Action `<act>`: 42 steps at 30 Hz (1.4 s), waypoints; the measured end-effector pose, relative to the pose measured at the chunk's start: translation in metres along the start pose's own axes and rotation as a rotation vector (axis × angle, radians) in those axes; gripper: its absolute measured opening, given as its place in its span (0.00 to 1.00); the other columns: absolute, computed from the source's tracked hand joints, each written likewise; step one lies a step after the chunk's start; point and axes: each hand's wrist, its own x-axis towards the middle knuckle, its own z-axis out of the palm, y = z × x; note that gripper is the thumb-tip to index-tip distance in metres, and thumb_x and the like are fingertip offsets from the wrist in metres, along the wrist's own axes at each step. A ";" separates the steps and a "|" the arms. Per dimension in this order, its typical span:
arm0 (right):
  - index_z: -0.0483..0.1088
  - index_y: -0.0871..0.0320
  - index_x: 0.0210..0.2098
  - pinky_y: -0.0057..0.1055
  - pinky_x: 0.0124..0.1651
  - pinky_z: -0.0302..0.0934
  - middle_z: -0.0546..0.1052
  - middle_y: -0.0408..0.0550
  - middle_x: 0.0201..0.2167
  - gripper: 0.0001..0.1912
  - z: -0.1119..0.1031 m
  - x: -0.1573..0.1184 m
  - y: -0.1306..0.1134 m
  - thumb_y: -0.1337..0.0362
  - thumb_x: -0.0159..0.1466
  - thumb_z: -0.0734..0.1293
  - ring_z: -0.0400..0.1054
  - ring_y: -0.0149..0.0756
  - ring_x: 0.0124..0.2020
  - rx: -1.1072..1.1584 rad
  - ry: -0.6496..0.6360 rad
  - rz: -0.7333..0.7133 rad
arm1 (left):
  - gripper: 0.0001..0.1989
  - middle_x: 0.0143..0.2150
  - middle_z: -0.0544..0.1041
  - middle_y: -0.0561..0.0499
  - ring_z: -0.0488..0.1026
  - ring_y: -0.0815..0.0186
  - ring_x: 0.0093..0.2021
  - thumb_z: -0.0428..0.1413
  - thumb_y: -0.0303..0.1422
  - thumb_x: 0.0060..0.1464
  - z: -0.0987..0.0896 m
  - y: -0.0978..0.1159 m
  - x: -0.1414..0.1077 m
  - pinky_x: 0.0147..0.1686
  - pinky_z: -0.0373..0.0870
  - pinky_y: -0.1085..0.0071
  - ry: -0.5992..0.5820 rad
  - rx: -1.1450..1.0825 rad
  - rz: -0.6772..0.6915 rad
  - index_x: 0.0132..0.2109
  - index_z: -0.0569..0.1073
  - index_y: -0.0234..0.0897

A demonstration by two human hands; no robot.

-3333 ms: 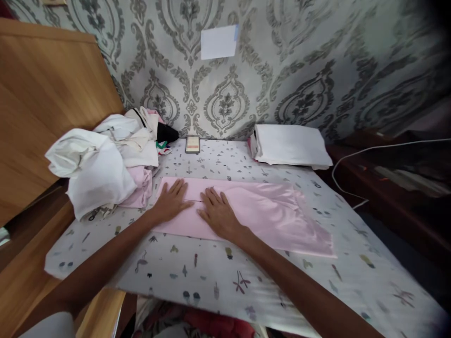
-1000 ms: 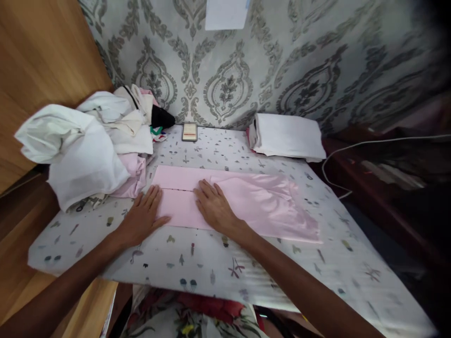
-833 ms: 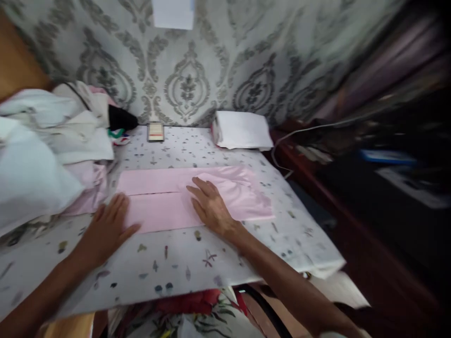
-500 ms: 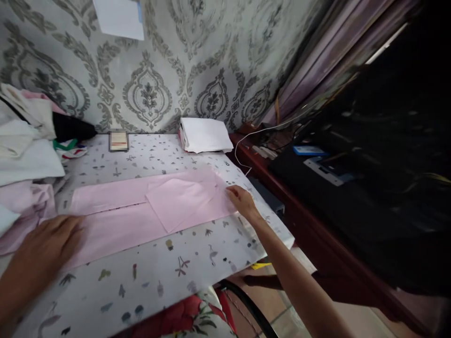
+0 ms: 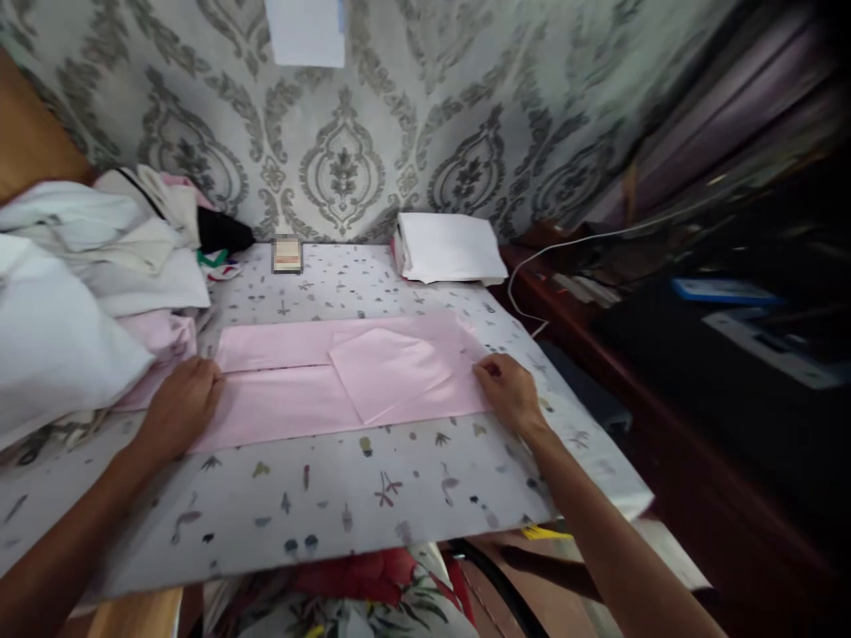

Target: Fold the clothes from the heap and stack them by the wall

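A pink garment (image 5: 279, 403) lies folded into a long, flat strip across the patterned table cover. Near its right half, a pointed pink flap (image 5: 382, 368) is folded over on top. At the strip's left end, my left hand (image 5: 184, 403) has its fingers curled together on the cloth; the fingertips are partly hidden. My right hand (image 5: 509, 390) pinches the right end between thumb and fingers. The cloth between the two hands lies mostly smooth.
A heap of white and pale clothes (image 5: 80, 292) fills the table's left side. Folded white cloth (image 5: 452, 248) sits at the back right, and a small box (image 5: 287, 254) stands by the wall. A white cable (image 5: 532, 257) hangs beside the dark red furniture (image 5: 551, 306) on the right.
The view has swung left, so things appear further right. My left hand, spread and blurred before, now has its fingers gathered on the garment's left end. My right hand stays at the right end.
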 end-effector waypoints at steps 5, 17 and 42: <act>0.70 0.55 0.29 0.42 0.41 0.66 0.76 0.52 0.31 0.12 0.007 0.001 0.011 0.55 0.59 0.60 0.71 0.44 0.34 0.006 0.026 -0.062 | 0.08 0.37 0.73 0.44 0.72 0.54 0.41 0.43 0.37 0.59 -0.006 0.000 -0.001 0.42 0.70 0.59 -0.032 -0.062 -0.049 0.36 0.64 0.41; 0.74 0.56 0.49 0.52 0.56 0.66 0.77 0.60 0.52 0.20 0.023 -0.004 -0.023 0.52 0.68 0.58 0.71 0.52 0.54 -0.017 0.078 -0.512 | 0.19 0.60 0.73 0.41 0.70 0.57 0.60 0.41 0.36 0.68 0.012 0.022 -0.040 0.61 0.68 0.57 0.023 -0.085 0.240 0.57 0.70 0.36; 0.76 0.61 0.49 0.45 0.55 0.65 0.77 0.58 0.52 0.18 0.079 -0.009 -0.224 0.72 0.70 0.56 0.68 0.48 0.54 -0.057 -0.355 -0.859 | 0.08 0.34 0.78 0.50 0.73 0.61 0.37 0.50 0.36 0.61 -0.006 -0.001 0.005 0.32 0.57 0.68 -0.111 -0.088 -0.393 0.35 0.69 0.39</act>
